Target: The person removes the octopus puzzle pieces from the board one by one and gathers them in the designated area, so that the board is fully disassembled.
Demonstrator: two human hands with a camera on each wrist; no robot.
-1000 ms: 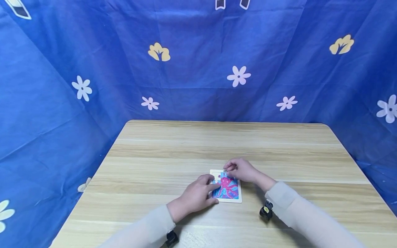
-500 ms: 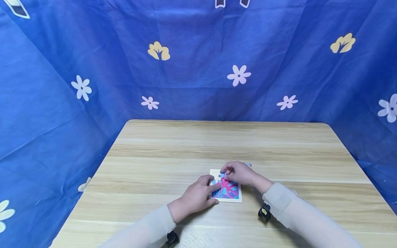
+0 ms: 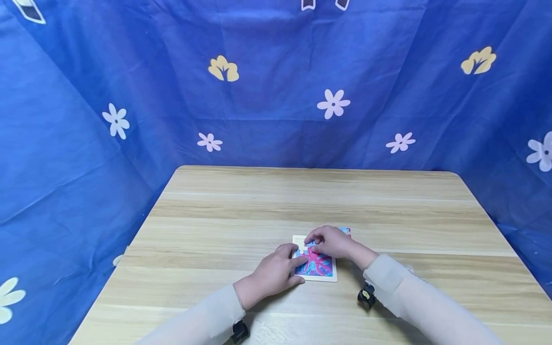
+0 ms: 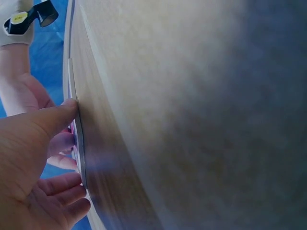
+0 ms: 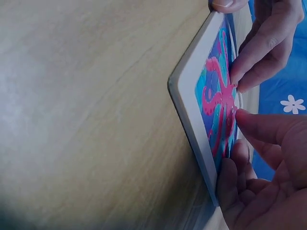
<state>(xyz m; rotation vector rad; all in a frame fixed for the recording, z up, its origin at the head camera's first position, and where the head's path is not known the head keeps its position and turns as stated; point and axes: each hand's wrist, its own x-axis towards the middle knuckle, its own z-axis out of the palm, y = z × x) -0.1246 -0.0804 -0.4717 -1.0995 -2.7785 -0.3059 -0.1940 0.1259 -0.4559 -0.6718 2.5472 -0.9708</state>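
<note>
A jigsaw puzzle with a pink octopus lies in a white frame tray. Bare white tray shows at its upper left in the head view. My left hand rests at the tray's left side, thumb by the near corner and index finger stretched onto the picture. In the left wrist view its thumb touches the tray's edge. My right hand is over the tray's top edge, thumb and index finger pinching a puzzle piece, mostly hidden. Another blue-and-pink piece shows just beyond that hand, partly covered.
The wooden table extends around the tray, its far edge against a blue curtain printed with flowers. Each sleeve carries a dark wrist camera that hangs low over the tabletop.
My right hand has shifted left along the tray's top, its fingertips nearer the upper-left gap. The piece beyond that hand has come into view. My left hand stays in place.
</note>
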